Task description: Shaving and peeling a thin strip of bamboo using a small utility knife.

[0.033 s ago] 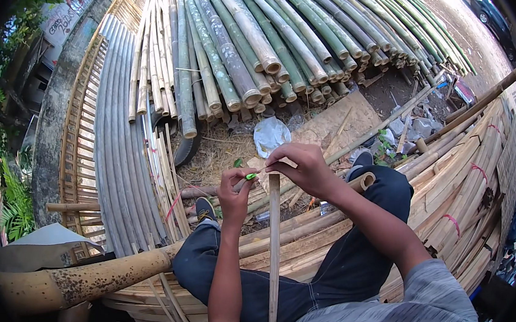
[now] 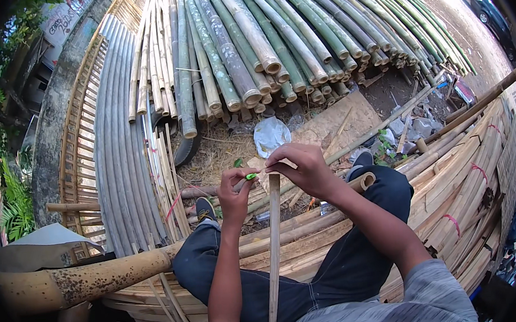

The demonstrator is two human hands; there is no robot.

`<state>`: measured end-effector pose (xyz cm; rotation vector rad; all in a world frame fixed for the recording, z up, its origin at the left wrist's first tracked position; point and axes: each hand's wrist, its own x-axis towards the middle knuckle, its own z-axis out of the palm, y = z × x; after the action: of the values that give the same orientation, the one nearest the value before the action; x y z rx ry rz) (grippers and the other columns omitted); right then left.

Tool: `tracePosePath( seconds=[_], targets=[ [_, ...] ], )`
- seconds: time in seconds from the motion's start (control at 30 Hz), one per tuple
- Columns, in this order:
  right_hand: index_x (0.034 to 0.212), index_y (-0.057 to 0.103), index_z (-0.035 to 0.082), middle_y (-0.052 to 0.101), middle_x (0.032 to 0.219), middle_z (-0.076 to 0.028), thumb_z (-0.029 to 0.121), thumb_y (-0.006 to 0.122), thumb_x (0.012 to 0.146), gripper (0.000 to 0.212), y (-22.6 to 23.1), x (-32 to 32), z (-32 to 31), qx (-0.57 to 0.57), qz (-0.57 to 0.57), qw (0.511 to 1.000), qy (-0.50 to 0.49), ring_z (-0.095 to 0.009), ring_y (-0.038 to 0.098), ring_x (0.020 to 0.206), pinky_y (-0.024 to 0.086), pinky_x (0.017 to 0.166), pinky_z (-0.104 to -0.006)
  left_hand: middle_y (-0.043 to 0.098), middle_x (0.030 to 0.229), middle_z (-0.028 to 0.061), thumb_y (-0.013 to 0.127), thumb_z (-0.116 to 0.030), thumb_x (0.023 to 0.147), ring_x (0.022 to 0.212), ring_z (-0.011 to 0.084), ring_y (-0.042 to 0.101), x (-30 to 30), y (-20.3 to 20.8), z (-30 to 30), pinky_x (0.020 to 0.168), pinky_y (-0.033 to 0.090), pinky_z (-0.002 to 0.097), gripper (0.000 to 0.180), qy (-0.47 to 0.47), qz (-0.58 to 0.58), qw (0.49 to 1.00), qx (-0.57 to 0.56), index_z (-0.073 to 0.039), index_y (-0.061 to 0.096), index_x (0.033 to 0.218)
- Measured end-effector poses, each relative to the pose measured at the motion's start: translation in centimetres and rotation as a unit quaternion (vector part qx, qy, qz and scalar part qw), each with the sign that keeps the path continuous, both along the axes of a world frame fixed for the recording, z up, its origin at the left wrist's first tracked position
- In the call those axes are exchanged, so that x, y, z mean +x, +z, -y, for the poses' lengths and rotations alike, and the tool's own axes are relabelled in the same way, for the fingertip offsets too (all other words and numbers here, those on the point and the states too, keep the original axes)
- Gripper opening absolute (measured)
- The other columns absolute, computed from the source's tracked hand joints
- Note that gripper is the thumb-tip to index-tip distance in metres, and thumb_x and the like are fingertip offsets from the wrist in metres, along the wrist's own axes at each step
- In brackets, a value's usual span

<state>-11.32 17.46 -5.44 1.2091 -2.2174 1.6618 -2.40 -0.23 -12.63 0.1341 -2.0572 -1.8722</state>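
My left hand (image 2: pixel 233 191) is closed in a pinch on a small bright green object (image 2: pixel 251 176), too small for me to name. Just to its right, the thumb and fingertips of my right hand (image 2: pixel 304 168) pinch a thin strand (image 2: pixel 262 170) that reaches toward the green object. Below my right fingers, a pale split bamboo stick (image 2: pixel 273 245) stands nearly upright between my legs, its top end close under the hand. Whether the hand touches that end, I cannot tell.
Many bamboo poles (image 2: pixel 248 45) are stacked ahead, cut ends toward me. Bundled bamboo slats (image 2: pixel 457 192) lie beneath and right of me. A thick bamboo pole (image 2: pixel 91 283) juts in from the left, near corrugated sheets (image 2: pixel 118 142). A white plastic bag (image 2: pixel 272 136) lies on the ground.
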Motion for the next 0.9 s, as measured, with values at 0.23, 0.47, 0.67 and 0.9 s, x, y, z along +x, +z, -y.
tracePosePath(
  seconds=[0.23,0.47,0.67,0.9],
  targets=[
    [0.086,0.063,0.002,0.067,0.082,-0.009,-0.001,0.073,0.074,0.016,-0.34,0.23,-0.1,0.01,-0.034,0.999,0.02,-0.023,0.068,0.076,0.053,0.066,-0.0325,0.066,0.096,0.014,0.064,0.011,0.083,0.095,0.0199,0.066,-0.09,-0.01,0.08,0.084,0.053,0.0301,0.029,0.001,-0.029,0.999,-0.022,-0.005,0.044,0.098],
    [0.084,0.061,0.003,0.066,0.081,-0.009,0.002,0.074,0.073,0.017,0.12,0.2,-0.01,-0.006,-0.083,0.996,0.04,-0.024,0.067,0.074,0.052,0.063,-0.0326,0.066,0.097,0.014,0.064,0.01,0.083,0.095,0.0199,0.066,0.0,0.04,0.11,0.085,0.053,0.03,0.029,0.003,-0.028,1.0,-0.014,-0.005,0.044,0.097],
    [0.085,0.062,0.002,0.065,0.081,-0.009,0.002,0.073,0.075,0.015,0.32,0.39,0.0,-0.024,-0.094,0.994,0.057,-0.025,0.066,0.074,0.053,0.064,-0.0337,0.065,0.098,0.0143,0.062,0.01,0.085,0.096,0.021,0.066,0.01,-0.19,0.21,0.086,0.052,0.0305,0.027,0.006,-0.032,0.999,-0.026,-0.005,0.044,0.097],
    [0.086,0.059,0.001,0.063,0.079,-0.012,0.004,0.071,0.076,0.015,0.42,0.49,0.16,-0.025,-0.117,0.99,0.078,-0.029,0.065,0.074,0.052,0.063,-0.0367,0.066,0.097,0.0146,0.063,0.009,0.084,0.095,0.0224,0.066,0.08,0.0,0.31,0.087,0.051,0.0322,0.027,0.007,-0.038,0.998,-0.054,-0.005,0.044,0.097]
  ],
)
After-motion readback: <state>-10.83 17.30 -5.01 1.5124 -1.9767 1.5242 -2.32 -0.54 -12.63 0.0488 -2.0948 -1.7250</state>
